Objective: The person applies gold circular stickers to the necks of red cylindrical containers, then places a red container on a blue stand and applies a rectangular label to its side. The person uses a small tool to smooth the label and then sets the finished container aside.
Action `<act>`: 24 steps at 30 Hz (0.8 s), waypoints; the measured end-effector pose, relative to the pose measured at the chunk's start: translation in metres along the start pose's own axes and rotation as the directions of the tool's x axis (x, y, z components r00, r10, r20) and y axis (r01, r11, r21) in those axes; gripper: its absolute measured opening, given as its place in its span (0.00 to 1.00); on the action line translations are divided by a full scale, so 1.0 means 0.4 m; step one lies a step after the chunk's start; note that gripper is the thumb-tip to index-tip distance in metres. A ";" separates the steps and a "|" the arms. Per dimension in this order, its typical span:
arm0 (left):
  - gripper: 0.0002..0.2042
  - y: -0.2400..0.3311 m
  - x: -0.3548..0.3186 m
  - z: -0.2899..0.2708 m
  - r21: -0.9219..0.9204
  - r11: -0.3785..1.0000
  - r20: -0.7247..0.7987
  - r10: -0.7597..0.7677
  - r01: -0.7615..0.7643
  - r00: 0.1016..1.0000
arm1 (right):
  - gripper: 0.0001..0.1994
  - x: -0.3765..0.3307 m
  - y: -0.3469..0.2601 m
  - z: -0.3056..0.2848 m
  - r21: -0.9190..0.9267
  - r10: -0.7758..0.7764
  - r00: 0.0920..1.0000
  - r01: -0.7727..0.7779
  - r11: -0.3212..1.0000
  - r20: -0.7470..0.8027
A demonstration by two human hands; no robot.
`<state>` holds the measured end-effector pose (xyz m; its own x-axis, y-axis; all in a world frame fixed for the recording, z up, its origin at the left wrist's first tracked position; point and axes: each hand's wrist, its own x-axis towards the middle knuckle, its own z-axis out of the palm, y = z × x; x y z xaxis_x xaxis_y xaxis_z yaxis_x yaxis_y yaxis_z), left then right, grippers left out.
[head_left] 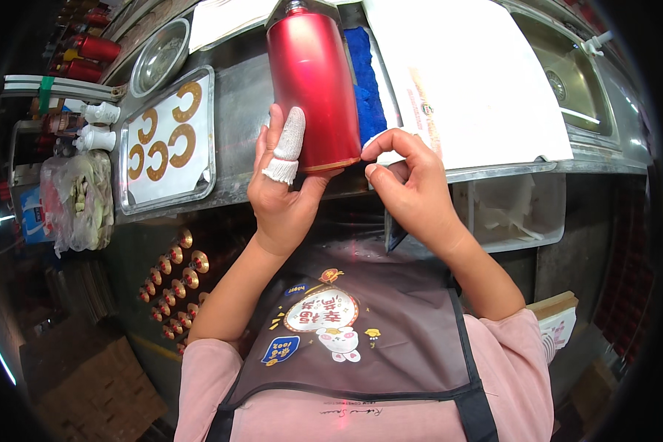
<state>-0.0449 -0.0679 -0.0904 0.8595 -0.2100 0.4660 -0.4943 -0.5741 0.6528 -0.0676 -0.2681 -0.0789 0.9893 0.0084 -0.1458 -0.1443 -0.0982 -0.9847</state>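
Observation:
My left hand grips the base of a tall glossy red bottle, holding it up over the metal bench; one finger wears a white cloth wrap. My right hand is at the bottle's lower right edge, thumb and forefinger pinched together close to the gold rim at the bottom. Whether something thin sits between those fingertips is too small to tell. The bottle's neck points away from me.
A metal tray with gold C-shaped stickers on white backing lies at left. A steel bowl, blue cloth, large white sheet, sink and a clear bin surround the bench. More red bottles stand far left.

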 end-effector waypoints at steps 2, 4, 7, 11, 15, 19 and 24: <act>0.38 -0.005 -0.007 -0.012 -0.079 0.996 0.049 -0.041 0.045 0.998 | 0.09 -0.010 -0.007 0.024 -0.043 -0.049 0.997 0.046 0.998 -0.066; 0.38 -0.003 -0.012 -0.030 -0.240 0.959 0.098 -0.131 0.151 0.987 | 0.13 -0.010 -0.010 0.046 -0.103 -0.134 0.984 0.122 0.987 -0.115; 0.34 0.012 -0.023 -0.041 -0.671 0.592 0.246 -0.391 0.447 0.887 | 0.21 0.003 -0.010 0.071 -0.209 -0.266 0.952 0.233 0.950 -0.149; 0.34 0.022 -0.026 -0.024 -0.604 0.675 0.186 -0.399 0.425 0.898 | 0.24 0.015 -0.004 0.084 -0.222 -0.310 0.937 0.271 0.937 -0.163; 0.35 0.030 -0.021 -0.014 -0.571 0.707 0.160 -0.402 0.416 0.902 | 0.23 0.017 0.004 0.081 -0.176 -0.285 0.947 0.258 0.950 -0.147; 0.35 0.048 -0.014 -0.011 -0.576 0.702 0.139 -0.421 0.419 0.896 | 0.20 0.018 0.008 0.068 -0.098 -0.229 0.967 0.219 0.971 -0.108; 0.35 0.061 -0.003 -0.012 -0.439 0.804 0.110 -0.395 0.401 0.912 | 0.15 0.021 0.012 0.050 0.059 -0.157 0.987 0.159 0.986 -0.039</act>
<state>-0.0587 -0.0779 -0.0721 0.9935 -0.0516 0.1016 -0.1099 -0.1980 0.9740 -0.0603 -0.2486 -0.0868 0.9998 -0.0147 0.0142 0.0136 -0.0370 -0.9992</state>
